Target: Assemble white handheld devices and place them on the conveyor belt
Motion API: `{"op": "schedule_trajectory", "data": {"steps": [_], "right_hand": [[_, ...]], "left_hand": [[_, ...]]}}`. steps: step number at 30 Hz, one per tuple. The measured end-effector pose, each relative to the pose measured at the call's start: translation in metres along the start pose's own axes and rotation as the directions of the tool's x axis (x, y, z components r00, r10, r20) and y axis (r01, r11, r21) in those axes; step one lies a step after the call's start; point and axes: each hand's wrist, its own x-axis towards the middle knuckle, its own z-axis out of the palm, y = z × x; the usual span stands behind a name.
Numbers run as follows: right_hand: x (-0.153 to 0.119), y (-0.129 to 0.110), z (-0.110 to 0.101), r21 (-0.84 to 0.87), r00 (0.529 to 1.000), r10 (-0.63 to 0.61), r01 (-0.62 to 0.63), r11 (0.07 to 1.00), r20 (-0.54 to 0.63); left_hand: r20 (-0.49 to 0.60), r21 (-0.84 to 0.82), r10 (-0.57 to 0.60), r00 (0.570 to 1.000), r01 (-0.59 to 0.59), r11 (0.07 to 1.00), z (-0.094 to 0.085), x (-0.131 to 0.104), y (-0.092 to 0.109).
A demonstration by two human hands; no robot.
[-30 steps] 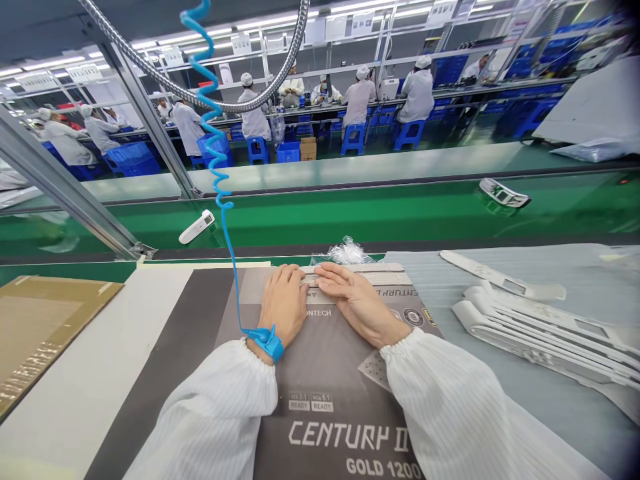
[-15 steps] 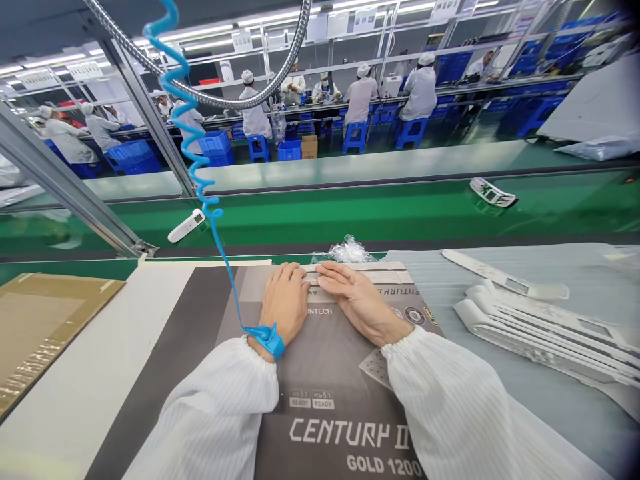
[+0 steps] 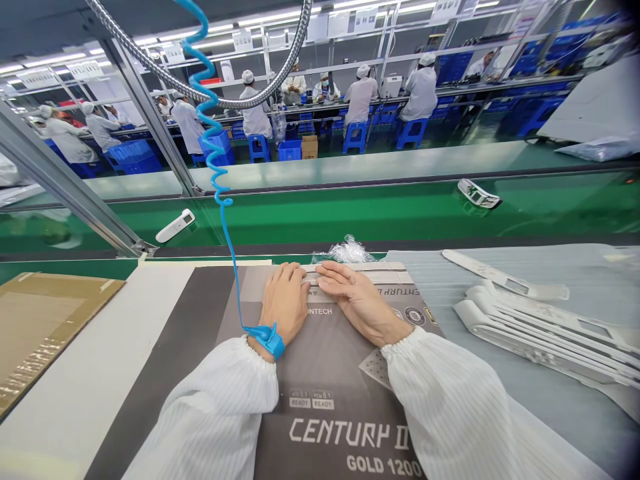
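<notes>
A dark grey printed carton sheet [image 3: 340,373], lettered "CENTURY II GOLD 1200", lies in front of me. My left hand [image 3: 285,300] lies palm down near its far edge, fingers extended and touching it. A blue wrist strap [image 3: 267,339] circles that wrist, tied to a coiled blue cord [image 3: 213,137]. On the same edge my right hand [image 3: 357,300] rests partly on its side with fingers stretched out together. The two hands almost meet at the fingertips. Neither visibly grips anything; what lies under the palms is hidden.
White thermometer-like shells [image 3: 550,333] are stacked on a grey mat [image 3: 420,267] at right. Crumpled clear plastic [image 3: 349,250] sits beyond the carton. A green conveyor [image 3: 320,213] carries a white handheld device [image 3: 175,227] and another device [image 3: 479,195]. Brown cardboard [image 3: 45,327] lies left.
Both devices on the green conveyor have shifted left. The coiled blue cord has swung to the right. My hands and the carton sheet have stayed in place.
</notes>
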Motion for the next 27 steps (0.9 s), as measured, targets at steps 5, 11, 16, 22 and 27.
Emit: {"op": "schedule_trajectory", "data": {"steps": [5, 11, 16, 22, 27], "right_hand": [[-0.0013, -0.0015, 0.0039, -0.031, 0.999, -0.010, 0.009, 0.999, -0.037], [-0.0019, -0.0019, 0.0049, 0.010, 0.999, 0.009, -0.008, 1.000, -0.046], [-0.0017, -0.0012, 0.0035, 0.029, 0.999, 0.012, -0.011, 1.000, -0.034], [-0.0025, -0.0032, 0.0050, 0.019, 0.999, 0.021, -0.020, 1.000, -0.045], [-0.0022, -0.0026, 0.0047, 0.021, 0.999, 0.021, -0.020, 1.000, -0.038]], "left_hand": [[-0.006, 0.000, 0.004, 1.000, -0.004, 1.000, 0.0001, 0.0001, 0.0000], [-0.008, 0.003, 0.004, 1.000, -0.004, 1.000, 0.0007, 0.0000, 0.0000], [-0.001, 0.007, -0.002, 1.000, 0.002, 1.000, 0.0000, 0.0002, 0.0003], [-0.009, 0.005, 0.010, 1.000, -0.010, 1.000, -0.0001, 0.0000, -0.0001], [0.002, 0.006, -0.005, 1.000, 0.005, 1.000, -0.0004, -0.0003, 0.0005]]}}
